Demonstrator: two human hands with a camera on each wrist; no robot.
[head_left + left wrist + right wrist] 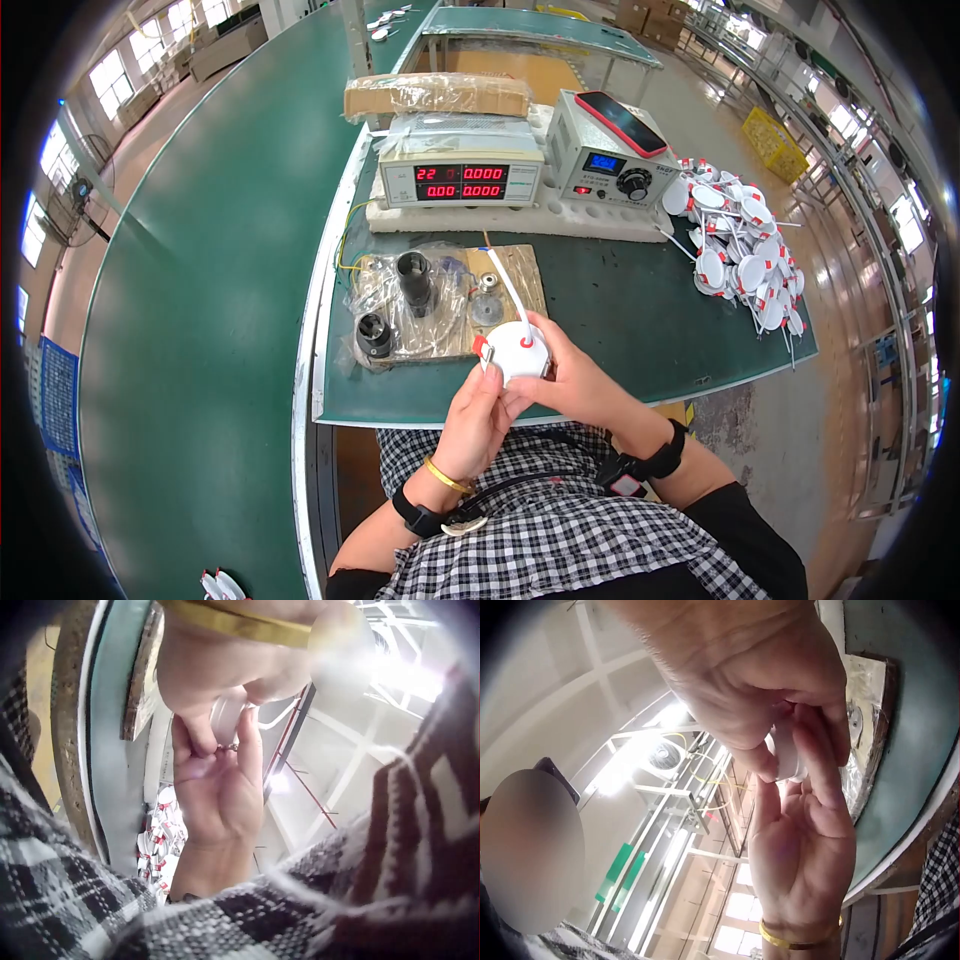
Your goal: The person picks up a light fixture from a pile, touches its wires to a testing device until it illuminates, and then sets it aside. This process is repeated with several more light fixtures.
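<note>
A round white lamp [517, 354] with a white cable and a red-tipped clip is held between both hands above the table's near edge. The left hand [477, 415] pinches its lower left side, and the right hand [571, 375] grips its right side. From the left wrist view, the lamp's white side [227, 718] shows between the fingers of the left hand [225, 660] and the right hand [219, 787]. The right wrist view has the lamp [786, 752] between the right hand [761, 682] and the left hand [802, 840].
A plastic-wrapped board [440, 345] with black cylindrical sockets [414, 280] lies just beyond the hands. Behind it stand a meter with red digits [461, 172] and a grey box with a dial [607, 160], a phone [621, 123] on top. White lamps [745, 245] are piled at the right.
</note>
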